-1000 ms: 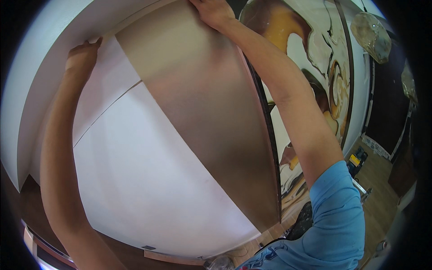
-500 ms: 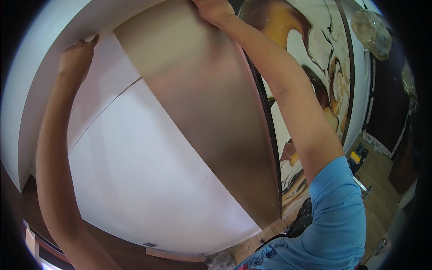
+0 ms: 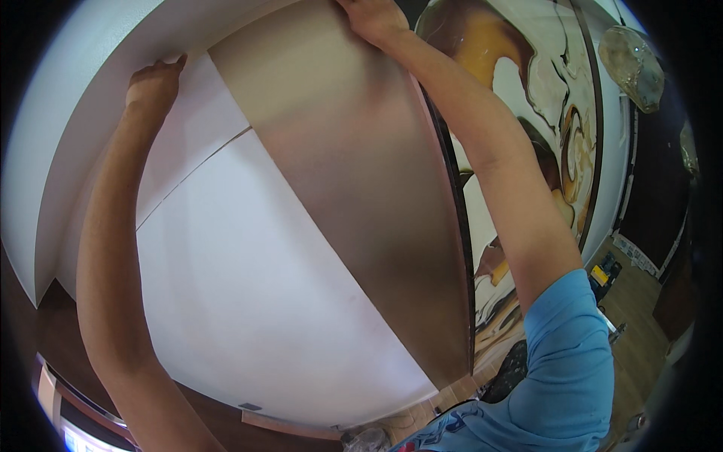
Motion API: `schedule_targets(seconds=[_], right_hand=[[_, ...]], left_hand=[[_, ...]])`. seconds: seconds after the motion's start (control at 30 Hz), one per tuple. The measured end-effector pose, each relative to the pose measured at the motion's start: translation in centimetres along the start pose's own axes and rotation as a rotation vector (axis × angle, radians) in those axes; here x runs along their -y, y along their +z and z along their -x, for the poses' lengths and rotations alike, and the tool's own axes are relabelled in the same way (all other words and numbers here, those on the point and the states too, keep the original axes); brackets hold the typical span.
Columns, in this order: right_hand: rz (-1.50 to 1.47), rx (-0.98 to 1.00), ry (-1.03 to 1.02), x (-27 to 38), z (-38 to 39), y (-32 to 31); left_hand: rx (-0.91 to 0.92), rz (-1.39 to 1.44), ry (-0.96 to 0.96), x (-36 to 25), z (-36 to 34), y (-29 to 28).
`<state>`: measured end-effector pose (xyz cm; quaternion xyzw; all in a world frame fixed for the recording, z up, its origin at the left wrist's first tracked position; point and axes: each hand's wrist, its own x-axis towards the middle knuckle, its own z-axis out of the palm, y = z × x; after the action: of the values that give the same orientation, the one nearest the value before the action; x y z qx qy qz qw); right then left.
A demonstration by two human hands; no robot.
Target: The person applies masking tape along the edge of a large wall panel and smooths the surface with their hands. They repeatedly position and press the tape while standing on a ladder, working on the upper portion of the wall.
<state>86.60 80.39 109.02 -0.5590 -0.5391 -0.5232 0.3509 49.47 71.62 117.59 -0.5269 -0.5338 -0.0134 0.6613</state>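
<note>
Both my arms are raised toward the top of the wall. High on the left, my left hand is at the upper part of a white panel, just below the ceiling edge. Its fingers are bent and closed, with one fingertip poking up; anything within them is hidden. At the top of a tall bronze-brown panel, my right hand rests against the surface near the dark strip. Most of its fingers are cut off by the picture's upper edge. A thin dark seam crosses the white panel.
A marbled panel in white, amber and brown stands right of a dark vertical strip. A translucent hanging lamp is at upper right. Yellow and dark tools lie on the wooden floor. A clear plastic bag sits below.
The view has shifted slightly, so the panels and both arms appear a little farther right. Both hands stay at the top of the wall in nearly the same pose.
</note>
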Motion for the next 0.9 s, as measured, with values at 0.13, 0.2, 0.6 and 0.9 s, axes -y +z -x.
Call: schedule_targets(seconds=[0.13,0.2,0.6,0.9], right_hand=[[-0.016,-0.037,-0.004,0.11,0.07,-0.29],[-0.028,-0.040,-0.003,0.02,-0.01,-0.24],[-0.006,-0.009,-0.002,0.08,-0.13,-0.20],[0.063,-0.015,-0.004,0.68,0.74,-0.97]], left_hand=[[0.040,-0.045,-0.009,-0.38,-0.21,-0.35],[0.087,-0.079,-0.016,-0.55,-0.43,-0.47],[0.102,-0.089,0.006,-0.55,-0.41,-0.86],[0.052,-0.133,-0.015,-0.75,-0.39,0.07]])
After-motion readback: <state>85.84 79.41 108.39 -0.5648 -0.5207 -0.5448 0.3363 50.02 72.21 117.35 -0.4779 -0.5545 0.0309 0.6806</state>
